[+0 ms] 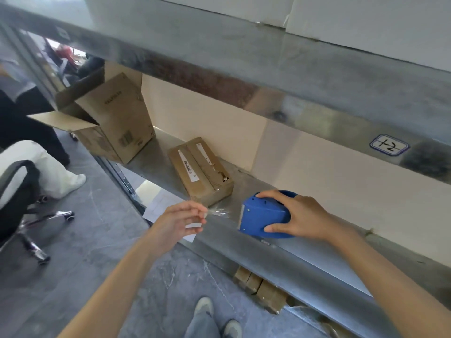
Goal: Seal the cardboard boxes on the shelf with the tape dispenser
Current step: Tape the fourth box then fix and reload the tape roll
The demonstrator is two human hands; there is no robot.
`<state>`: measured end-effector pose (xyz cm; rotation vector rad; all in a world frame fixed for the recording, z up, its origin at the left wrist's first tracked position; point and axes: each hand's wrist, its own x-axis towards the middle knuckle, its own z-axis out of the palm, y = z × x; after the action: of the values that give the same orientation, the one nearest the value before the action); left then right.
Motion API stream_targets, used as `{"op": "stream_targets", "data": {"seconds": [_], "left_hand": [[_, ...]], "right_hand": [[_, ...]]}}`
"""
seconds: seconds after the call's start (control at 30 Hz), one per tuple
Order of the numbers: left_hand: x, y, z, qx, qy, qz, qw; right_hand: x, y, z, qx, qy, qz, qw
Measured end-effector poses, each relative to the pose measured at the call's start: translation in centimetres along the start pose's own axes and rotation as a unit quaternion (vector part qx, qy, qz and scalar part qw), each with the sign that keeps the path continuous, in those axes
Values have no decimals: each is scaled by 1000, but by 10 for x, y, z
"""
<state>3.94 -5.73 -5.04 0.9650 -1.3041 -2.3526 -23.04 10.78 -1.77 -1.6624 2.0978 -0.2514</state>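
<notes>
We are drawing tape out: our right hand [300, 215] grips the blue tape dispenser [262, 215] at the near edge of the shelf [280, 254], and our left hand [178, 220] pinches the clear tape [218, 212] stretched to its left. Next, we judge, the strip must go onto the small box [200, 170] just beyond, its flaps down. Of the 2 boxes, the big box [114, 120] at the far left gapes open, its contents hidden.

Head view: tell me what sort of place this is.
Probably a warehouse or packing room: labelled metal shelving, cardboard boxes on it, and a blue tape dispenser in the right hand, the left hand pinching tape.
</notes>
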Motion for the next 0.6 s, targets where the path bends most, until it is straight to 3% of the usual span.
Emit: {"op": "stream_targets", "data": {"seconds": [0.17,0.33,0.6], "left_hand": [[5,-2,-18,-32,26,1,999],[24,-16,-19,56,229,65,970],[36,-46,-45,181,243,171,937]], "right_hand": [[23,-7,5,-46,-13,-23,999],[43,-25,7,-70,-33,-47,996],[65,-36,24,-117,-54,-67,989]]}}
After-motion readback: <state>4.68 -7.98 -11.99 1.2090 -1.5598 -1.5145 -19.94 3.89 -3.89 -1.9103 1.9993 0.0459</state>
